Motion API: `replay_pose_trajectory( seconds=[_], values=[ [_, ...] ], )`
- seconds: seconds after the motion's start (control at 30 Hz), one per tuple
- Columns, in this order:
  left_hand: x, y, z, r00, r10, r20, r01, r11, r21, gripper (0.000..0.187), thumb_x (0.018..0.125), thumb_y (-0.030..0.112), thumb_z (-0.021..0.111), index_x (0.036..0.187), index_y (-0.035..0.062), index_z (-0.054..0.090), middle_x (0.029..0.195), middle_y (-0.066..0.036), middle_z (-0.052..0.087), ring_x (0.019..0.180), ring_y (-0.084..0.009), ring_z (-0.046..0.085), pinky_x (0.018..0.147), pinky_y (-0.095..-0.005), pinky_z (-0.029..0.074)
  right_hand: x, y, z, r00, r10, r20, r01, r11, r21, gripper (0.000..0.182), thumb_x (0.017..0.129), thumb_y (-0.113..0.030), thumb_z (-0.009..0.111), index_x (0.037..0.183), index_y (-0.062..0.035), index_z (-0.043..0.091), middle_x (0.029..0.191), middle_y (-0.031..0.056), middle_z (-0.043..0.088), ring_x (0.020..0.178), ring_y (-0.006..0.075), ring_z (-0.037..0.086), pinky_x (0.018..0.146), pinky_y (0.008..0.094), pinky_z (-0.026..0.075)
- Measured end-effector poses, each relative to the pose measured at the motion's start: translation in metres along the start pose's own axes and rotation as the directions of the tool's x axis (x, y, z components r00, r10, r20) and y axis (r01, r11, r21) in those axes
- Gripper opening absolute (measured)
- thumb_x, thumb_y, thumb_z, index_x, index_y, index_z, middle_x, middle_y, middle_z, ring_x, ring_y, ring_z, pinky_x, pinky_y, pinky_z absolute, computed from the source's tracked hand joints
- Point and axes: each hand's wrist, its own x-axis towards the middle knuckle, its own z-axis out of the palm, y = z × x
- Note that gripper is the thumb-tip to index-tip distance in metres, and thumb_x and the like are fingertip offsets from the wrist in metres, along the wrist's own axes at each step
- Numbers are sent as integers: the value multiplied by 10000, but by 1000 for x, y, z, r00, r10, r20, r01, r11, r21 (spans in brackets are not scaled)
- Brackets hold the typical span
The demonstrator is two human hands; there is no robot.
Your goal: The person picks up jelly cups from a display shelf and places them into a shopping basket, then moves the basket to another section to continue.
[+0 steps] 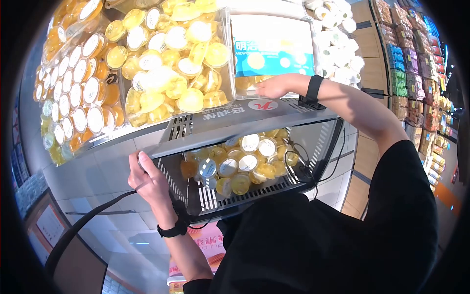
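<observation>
above the cups (247, 163) the basket (205, 140) lies open, but black cable (306, 171) loops crowd its right end.

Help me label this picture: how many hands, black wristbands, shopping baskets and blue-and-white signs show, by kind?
Hands: 2 (left hand, right hand)
Black wristbands: 2 (left wristband, right wristband)
Shopping basket: 1
Blue-and-white sign: 1
Total: 6

Dark slotted basket (196, 141) with a heap of mostly yellow cups (247, 163) inside.
</observation>
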Motion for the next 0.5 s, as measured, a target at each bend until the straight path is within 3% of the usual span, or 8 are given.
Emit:
replay_pose_trajectory(
  seconds=[0.07,0.13,0.27,0.37,0.43,0.47,0.5],
  values=[
    [1,-1,-2,999,-12,43,11,1000,27,232,956,152,449,879,-20,583,584,-136,527,483,-236,489,493,-335,407,1,11,6,997,-3,-72,0,999,-38,609,976,-438,294,1313,26,498,1398,216,453,1289,380,424,1073,432,323],
    [1,-1,-2,999,-9,50,8,1000,25,232,957,152,446,880,-19,583,591,-141,534,485,-250,494,497,-342,412,3,15,7,991,134,14,-134,991,-19,601,974,-439,300,1326,9,490,1401,209,453,1287,375,427,1070,428,326],
    [0,-3,-2,998,-8,64,8,1000,10,233,959,152,439,880,-15,581,601,-150,538,489,-273,499,505,-357,420,-1,22,5,985,170,26,-171,985,20,574,975,-423,306,1338,-19,491,1412,197,447,1285,364,431,1066,427,327],
    [0,-2,-4,998,6,62,-8,1000,30,232,959,151,435,873,-16,571,601,-164,531,492,-293,499,505,-360,421,1,38,13,997,82,-3,-82,996,-21,534,972,-388,331,1329,-32,505,1401,189,463,1271,353,449,1055,428,341],
    [1,2,-2,998,7,68,-9,999,31,231,958,150,435,871,-17,568,603,-169,531,495,-301,503,506,-362,421,-13,52,15,986,3,-167,18,992,125,508,972,-361,346,1303,-22,529,1385,183,483,1259,352,462,1047,427,351],
    [1,3,0,999,23,44,-24,1000,21,279,978,191,405,818,-14,508,594,-192,482,496,-342,462,495,-393,389,-17,58,12,986,7,-169,15,992,127,508,972,-361,346,1303,-22,529,1385,183,483,1259,352,462,1047,427,351],
    [0,4,1,999,34,18,-34,999,13,343,997,232,375,765,-11,447,585,-214,434,498,-383,422,484,-425,356,-18,65,5,998,60,26,-60,998,27,512,969,-348,352,1349,-28,476,1426,188,430,1295,353,419,1070,416,324]
  ],
)
